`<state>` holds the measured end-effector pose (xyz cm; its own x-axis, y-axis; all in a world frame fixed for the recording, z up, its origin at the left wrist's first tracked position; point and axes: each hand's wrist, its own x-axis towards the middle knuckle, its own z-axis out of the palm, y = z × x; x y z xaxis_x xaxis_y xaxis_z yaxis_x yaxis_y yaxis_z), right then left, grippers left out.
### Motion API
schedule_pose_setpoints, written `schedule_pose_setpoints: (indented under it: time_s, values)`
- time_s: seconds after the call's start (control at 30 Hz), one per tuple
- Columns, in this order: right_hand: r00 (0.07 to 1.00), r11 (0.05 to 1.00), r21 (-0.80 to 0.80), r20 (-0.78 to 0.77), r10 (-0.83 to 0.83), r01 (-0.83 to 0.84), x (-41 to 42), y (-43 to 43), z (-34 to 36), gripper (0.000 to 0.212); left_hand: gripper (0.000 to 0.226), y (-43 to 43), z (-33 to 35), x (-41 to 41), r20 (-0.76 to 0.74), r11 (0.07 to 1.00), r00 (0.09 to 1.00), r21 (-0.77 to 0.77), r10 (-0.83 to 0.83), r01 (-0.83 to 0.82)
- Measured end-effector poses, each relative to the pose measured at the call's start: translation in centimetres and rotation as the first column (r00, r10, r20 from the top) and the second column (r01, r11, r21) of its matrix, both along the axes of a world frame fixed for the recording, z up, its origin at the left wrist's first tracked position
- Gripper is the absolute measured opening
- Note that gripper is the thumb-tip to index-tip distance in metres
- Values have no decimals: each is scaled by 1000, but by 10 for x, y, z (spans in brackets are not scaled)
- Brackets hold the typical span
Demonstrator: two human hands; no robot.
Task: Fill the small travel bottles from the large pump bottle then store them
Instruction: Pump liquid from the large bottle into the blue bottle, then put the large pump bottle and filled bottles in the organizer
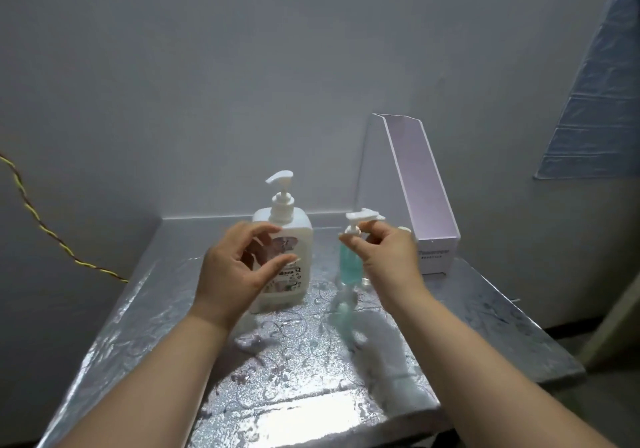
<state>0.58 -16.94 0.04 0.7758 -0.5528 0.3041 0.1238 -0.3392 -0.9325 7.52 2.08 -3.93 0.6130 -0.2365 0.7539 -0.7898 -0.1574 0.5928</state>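
Observation:
The large white pump bottle (287,240) stands upright at the back of the foil-covered table (294,361). My left hand (235,267) hovers just in front of it, fingers curved and apart, holding nothing. To its right stands a small teal travel bottle (349,266) with a white pump top (363,215). My right hand (388,253) pinches the neck of that bottle under the pump, between thumb and forefinger. Another small clear bottle (365,283) is partly hidden behind my right hand.
A white box (434,257) with its tall lid (422,177) raised stands at the back right against the wall. A yellow twisted cord (41,226) hangs at the left. The table's right edge (540,330) drops to the floor.

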Motion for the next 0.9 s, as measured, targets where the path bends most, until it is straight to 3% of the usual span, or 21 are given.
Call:
schedule_pose_setpoints:
  time_s: [0.17,0.3,0.4,0.5,0.7,0.9]
  values:
    - [998,996,-63,-33,-60,58,6,-9,-20,15,69,0,0,2,-84,971,970,-50,228,-232]
    - [996,996,-68,-66,-68,63,7,-12,-23,17,103,-3,-5,5,-313,979,927,76,205,-191]
    - [995,999,-1,-90,-41,41,5,-13,-24,23,116,-6,-9,10,-455,989,881,128,126,-75]
    - [993,997,64,-112,-36,44,0,-14,-27,35,112,-6,-13,10,-535,995,844,92,12,43]
    - [983,992,123,-183,34,-12,-23,-14,-26,41,69,-9,-11,3,-542,995,840,93,33,20]
    - [932,943,181,-185,311,-279,-52,-7,-4,32,75,-10,5,-3,-571,999,820,14,-33,50]
